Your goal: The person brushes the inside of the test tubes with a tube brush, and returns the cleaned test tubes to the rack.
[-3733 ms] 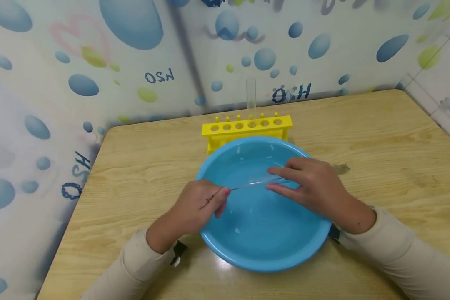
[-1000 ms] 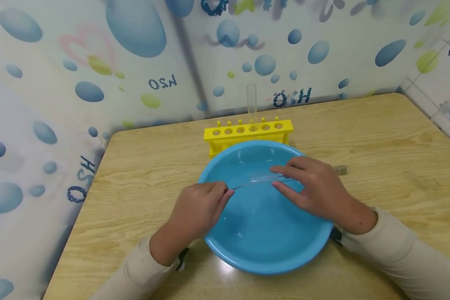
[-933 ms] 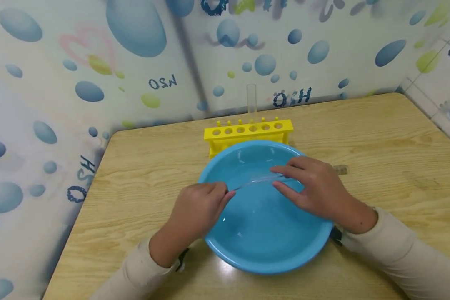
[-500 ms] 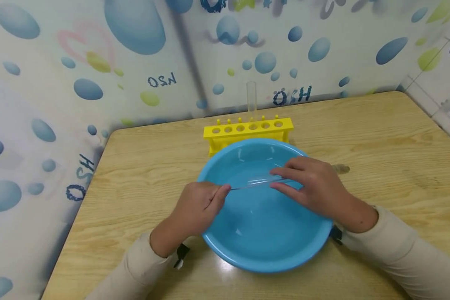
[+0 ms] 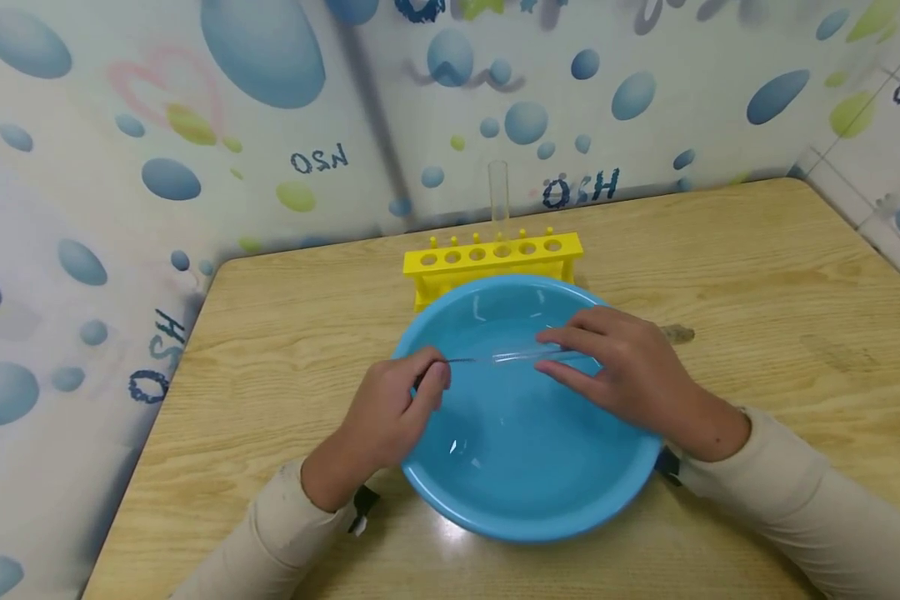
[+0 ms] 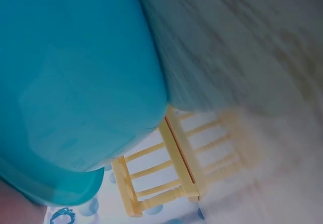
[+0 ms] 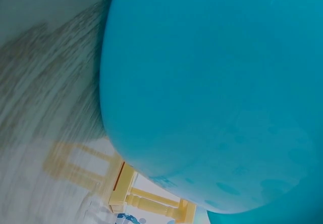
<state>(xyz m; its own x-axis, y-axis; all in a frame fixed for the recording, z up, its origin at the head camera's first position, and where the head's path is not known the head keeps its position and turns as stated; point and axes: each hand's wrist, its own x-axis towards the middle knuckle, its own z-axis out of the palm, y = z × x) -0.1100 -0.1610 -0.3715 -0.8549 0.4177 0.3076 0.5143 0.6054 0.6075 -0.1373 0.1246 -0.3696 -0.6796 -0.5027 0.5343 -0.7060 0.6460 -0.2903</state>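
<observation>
Over the blue basin (image 5: 528, 533), in the head view, your left hand (image 5: 390, 408) is pinching a thin rod (image 5: 461, 360) aimed toward three o'clock; your right hand (image 5: 630, 367) is curving round a clear tube (image 5: 513, 357), its mouth facing nine. Both are lying nearly in line, the rod's visible tip just short of the mouth. Both wrist views are showing the yellow rack (image 6: 174, 151) toward six; neither is revealing your grip.

A clear tube (image 5: 521, 356) and seemingly metal rod (image 5: 462, 360) lie sideways above the basin (image 5: 532, 454)
</observation>
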